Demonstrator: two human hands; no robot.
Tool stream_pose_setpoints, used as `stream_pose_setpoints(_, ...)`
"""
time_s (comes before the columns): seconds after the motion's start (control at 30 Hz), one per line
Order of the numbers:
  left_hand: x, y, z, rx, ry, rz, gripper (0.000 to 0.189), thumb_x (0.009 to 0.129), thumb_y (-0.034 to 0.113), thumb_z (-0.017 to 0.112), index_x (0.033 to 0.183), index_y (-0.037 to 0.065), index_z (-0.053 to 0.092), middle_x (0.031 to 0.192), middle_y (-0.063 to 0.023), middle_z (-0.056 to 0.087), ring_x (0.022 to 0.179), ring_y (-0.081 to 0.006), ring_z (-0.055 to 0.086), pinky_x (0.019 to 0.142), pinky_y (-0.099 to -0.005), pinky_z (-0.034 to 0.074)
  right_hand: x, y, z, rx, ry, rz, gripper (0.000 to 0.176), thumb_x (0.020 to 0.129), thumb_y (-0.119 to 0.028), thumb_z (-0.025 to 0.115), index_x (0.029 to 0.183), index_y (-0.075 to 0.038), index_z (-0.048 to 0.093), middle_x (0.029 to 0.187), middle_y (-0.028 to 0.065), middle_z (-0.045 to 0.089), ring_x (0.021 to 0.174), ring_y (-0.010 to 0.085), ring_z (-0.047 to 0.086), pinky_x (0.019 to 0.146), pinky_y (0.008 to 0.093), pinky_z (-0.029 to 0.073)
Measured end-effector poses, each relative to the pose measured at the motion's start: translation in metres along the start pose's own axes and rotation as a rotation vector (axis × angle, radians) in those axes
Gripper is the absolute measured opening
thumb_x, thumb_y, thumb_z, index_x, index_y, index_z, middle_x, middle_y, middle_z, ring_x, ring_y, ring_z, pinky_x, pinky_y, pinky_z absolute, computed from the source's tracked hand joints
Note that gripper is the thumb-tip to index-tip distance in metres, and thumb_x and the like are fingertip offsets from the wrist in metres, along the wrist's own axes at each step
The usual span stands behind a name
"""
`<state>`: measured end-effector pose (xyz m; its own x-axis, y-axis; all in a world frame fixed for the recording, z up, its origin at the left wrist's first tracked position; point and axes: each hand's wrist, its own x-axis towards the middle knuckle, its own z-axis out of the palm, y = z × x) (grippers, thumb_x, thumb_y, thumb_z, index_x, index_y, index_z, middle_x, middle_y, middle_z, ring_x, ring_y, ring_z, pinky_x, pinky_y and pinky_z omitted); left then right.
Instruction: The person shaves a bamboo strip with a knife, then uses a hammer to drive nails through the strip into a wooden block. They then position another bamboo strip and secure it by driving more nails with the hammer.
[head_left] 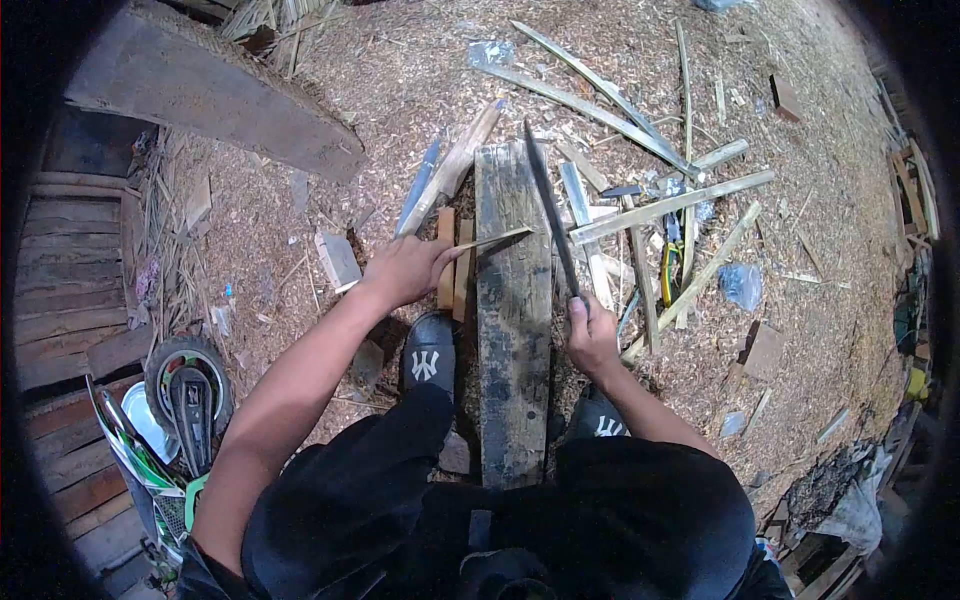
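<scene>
A thin wooden strip sticks out to the right from my left hand, whose fingers are closed around its near end. Its tip lies over the worn wooden beam between my legs. In my right hand is the handle of a long dark-bladed machete. The blade points up and away, along the beam's right side, with its edge close to the strip's tip. Just beyond my left hand, a pale wooden piece slants up toward the beam's far end.
Wood shavings cover the ground. Several wooden sticks lie crossed at the right, beside yellow-handled pliers and a crumpled plastic bag. A thick timber juts in at upper left. A small wheeled toy stands at left.
</scene>
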<state>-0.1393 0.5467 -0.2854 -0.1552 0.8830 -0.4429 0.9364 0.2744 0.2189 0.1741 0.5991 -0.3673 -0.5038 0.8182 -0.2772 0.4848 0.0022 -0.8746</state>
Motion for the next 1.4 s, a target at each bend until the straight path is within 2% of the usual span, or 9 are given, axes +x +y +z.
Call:
stream_pose_setpoints(0.23, 0.0, 0.002, -0.003, 0.016, -0.006, -0.018, 0.037, 0.105, 0.044, 0.047, 0.11, 0.016, 0.07, 0.088, -0.025, 0.07, 0.087, -0.0492, 0.066, 0.078, -0.059, 0.053, 0.006, 0.01, 0.009, 0.127, 0.062, -0.077, 0.035, 0.103, -0.032, 0.053, 0.101, 0.002, 0.061, 0.063, 0.0193, 0.059, 0.06, 0.0381, 0.063, 0.062, 0.0456, 0.05)
stream_pose_setpoints(0.33, 0.001, 0.003, -0.003, 0.008, -0.031, -0.02, 0.038, 0.105, 0.045, 0.046, 0.109, 0.016, 0.07, 0.09, -0.0251, 0.07, 0.087, -0.0494, 0.066, 0.078, -0.0586, 0.053, 0.012, 0.01, 0.018, -0.142, 0.077, -0.055, 0.037, 0.103, -0.035, 0.053, 0.098, 0.002, 0.061, 0.063, 0.0211, 0.058, 0.06, 0.0409, 0.062, 0.062, 0.0473, 0.049)
stream_pose_setpoints(0.4, 0.002, 0.002, -0.003, 0.005, -0.016, -0.014, 0.038, 0.105, 0.044, 0.046, 0.11, 0.016, 0.07, 0.09, -0.0252, 0.07, 0.087, -0.0494, 0.066, 0.078, -0.0587, 0.053, 0.013, -0.003, 0.004, -0.04, -0.051, 0.144, 0.039, 0.103, -0.036, 0.054, 0.096, 0.002, 0.06, 0.062, 0.0215, 0.058, 0.059, 0.043, 0.06, 0.062, 0.0487, 0.048)
stream_pose_setpoints(0.53, 0.001, -0.003, 0.004, -0.007, 0.022, 0.01, 0.038, 0.105, 0.045, 0.046, 0.113, 0.017, 0.071, 0.091, -0.0254, 0.07, 0.088, -0.0495, 0.066, 0.079, -0.0593, 0.052, 0.01, -0.003, -0.003, 0.118, 0.096, -0.074, 0.04, 0.103, -0.037, 0.053, 0.095, 0.002, 0.06, 0.061, 0.0219, 0.057, 0.058, 0.0388, 0.059, 0.061, 0.0485, 0.047)
stream_pose_setpoints(0.77, -0.001, 0.002, -0.002, -0.068, -0.003, -0.013, 0.041, 0.104, 0.046, 0.047, 0.116, 0.015, 0.072, 0.091, -0.0254, 0.071, 0.088, -0.0482, 0.067, 0.081, -0.0566, 0.053, 0.012, 0.0, 0.002, -0.061, -0.026, 0.08, 0.044, 0.104, -0.036, 0.054, 0.087, 0.004, 0.061, 0.056, 0.014, 0.052, 0.051, 0.0247, 0.053, 0.054, 0.0398, 0.044)
stream_pose_setpoints(0.97, 0.004, 0.015, -0.011, -0.171, 0.107, -0.079, 0.045, 0.101, 0.054, 0.05, 0.109, 0.018, 0.077, 0.085, -0.0235, 0.071, 0.087, -0.0442, 0.07, 0.078, -0.0549, 0.055, 0.02, 0.019, -0.012, 0.107, 0.046, -0.002, 0.04, 0.106, -0.032, 0.05, 0.083, 0.0, 0.058, 0.055, 0.0058, 0.05, 0.053, 0.0134, 0.048, 0.051, 0.0365, 0.04)
stream_pose_setpoints(1.13, -0.001, 0.022, -0.014, -0.129, 0.362, -0.044, 0.033, 0.099, 0.046, 0.059, 0.104, 0.019, 0.079, 0.076, -0.0158, 0.072, 0.069, -0.0361, 0.071, 0.06, -0.0484, 0.055, 0.019, 0.012, -0.012, 0.289, 0.059, 0.0, 0.038, 0.108, -0.029, 0.048, 0.083, -0.001, 0.056, 0.059, -0.003, 0.044, 0.055, 0.0081, 0.041, 0.05, 0.0311, 0.034)
stream_pose_setpoints(1.27, -0.017, 0.028, -0.039, -0.275, 0.436, -0.124, 0.024, 0.098, 0.037, 0.065, 0.104, 0.019, 0.079, 0.073, -0.0142, 0.072, 0.065, -0.0349, 0.071, 0.056, -0.0468, 0.053, 0.019, -0.004, -0.017, 0.337, 0.055, 0.054, 0.04, 0.11, -0.03, 0.043, 0.079, -0.007, 0.052, 0.061, -0.0075, 0.041, 0.053, 0.0051, 0.035, 0.048, 0.028, 0.028)
stream_pose_setpoints(1.4, -0.03, 0.024, -0.041, -0.047, 0.695, 0.019, 0.022, 0.095, 0.035, 0.069, 0.107, 0.018, 0.078, 0.076, -0.0122, 0.073, 0.062, -0.0292, 0.07, 0.052, -0.0436, 0.053, 0.021, -0.002, -0.019, 0.302, 0.066, 0.007, 0.038, 0.11, -0.029, 0.043, 0.081, -0.006, 0.055, 0.062, -0.0089, 0.039, 0.053, 0.0046, 0.032, 0.048, 0.028, 0.025)
